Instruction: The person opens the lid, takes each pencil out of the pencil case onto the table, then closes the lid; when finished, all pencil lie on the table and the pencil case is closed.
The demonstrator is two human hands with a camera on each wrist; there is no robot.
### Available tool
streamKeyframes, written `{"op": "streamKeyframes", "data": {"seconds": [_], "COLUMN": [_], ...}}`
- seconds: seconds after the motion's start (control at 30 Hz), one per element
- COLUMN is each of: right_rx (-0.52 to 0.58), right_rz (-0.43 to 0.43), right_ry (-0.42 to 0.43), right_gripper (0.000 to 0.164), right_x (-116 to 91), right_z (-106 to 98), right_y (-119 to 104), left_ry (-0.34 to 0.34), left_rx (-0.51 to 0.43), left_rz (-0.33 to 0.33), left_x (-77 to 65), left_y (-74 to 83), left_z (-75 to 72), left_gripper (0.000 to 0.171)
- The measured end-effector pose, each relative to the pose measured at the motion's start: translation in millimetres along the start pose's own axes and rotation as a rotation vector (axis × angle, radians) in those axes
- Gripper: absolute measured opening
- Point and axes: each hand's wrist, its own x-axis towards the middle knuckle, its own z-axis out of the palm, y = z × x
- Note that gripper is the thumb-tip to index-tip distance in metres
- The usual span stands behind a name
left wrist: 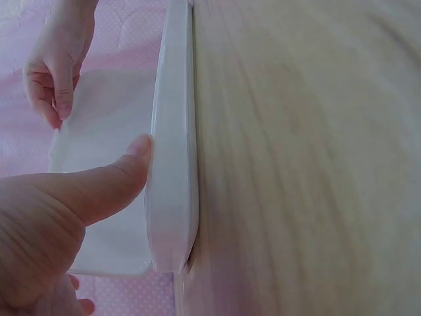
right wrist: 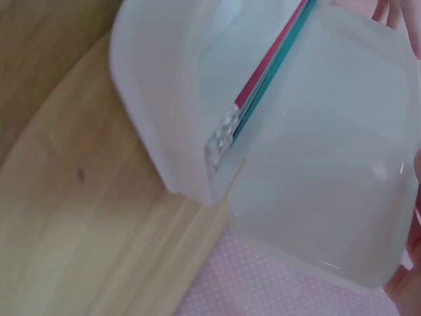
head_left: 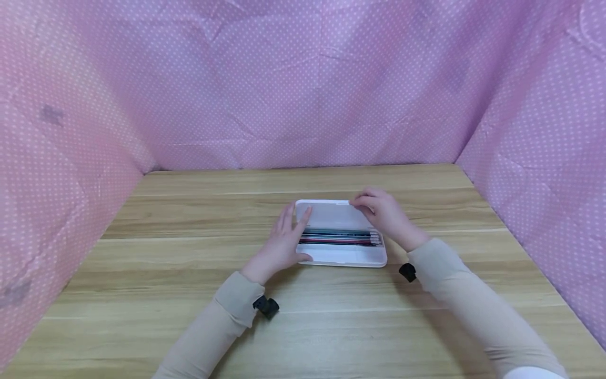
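Note:
A white plastic pencil case (head_left: 341, 256) stands on the table with its lid (head_left: 326, 213) raised at the far side. Several pencils (head_left: 333, 237) in dark, teal and red lie lengthwise inside, their pale ends to the right. My left hand (head_left: 282, 242) spans the case's left end, fingers straight and spread, with the thumb (left wrist: 125, 174) touching the front wall. At the lid's upper edge, toward the right, my right hand (head_left: 382, 213) pinches the rim between thumb and fingers. The right wrist view shows the lid's smooth inner face and the pencils' ends close up.
The wooden table (head_left: 165, 252) extends around the case on every side. Pink dotted cloth (head_left: 303, 89) hangs behind it and along both sides. A small black device (head_left: 266, 307) sits at the left wrist, and another black one (head_left: 407, 272) at the right.

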Motion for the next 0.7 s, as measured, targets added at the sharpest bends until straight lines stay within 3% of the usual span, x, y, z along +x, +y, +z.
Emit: {"op": "streamKeyframes", "data": {"seconds": [0.1,0.27,0.37,0.7], "right_rx": [-0.148,-0.262,-0.25,-0.113], "right_rz": [0.037,0.173,0.232,0.33], "right_ry": [-0.091,-0.364,-0.449,-0.577], "right_gripper": [0.03,0.064,0.071,0.073], "right_x": [2.7,3.5,4.3,11.8], "right_z": [0.1,2.1,5.8,18.0], "right_y": [-0.9,1.0,4.9,19.8], "left_ry": [-0.033,-0.086,-0.115,-0.188], "left_rx": [-0.007,-0.015,-0.05,-0.128], "left_rz": [-0.022,-0.057,-0.077,-0.172], "left_x": [0.7,1.0,1.5,2.5], "left_y": [-1.3,-2.2,-2.6,-3.7], "left_z": [0.6,0.8,0.6,1.2], "left_gripper": [0.114,0.105,0.101,0.096]}}
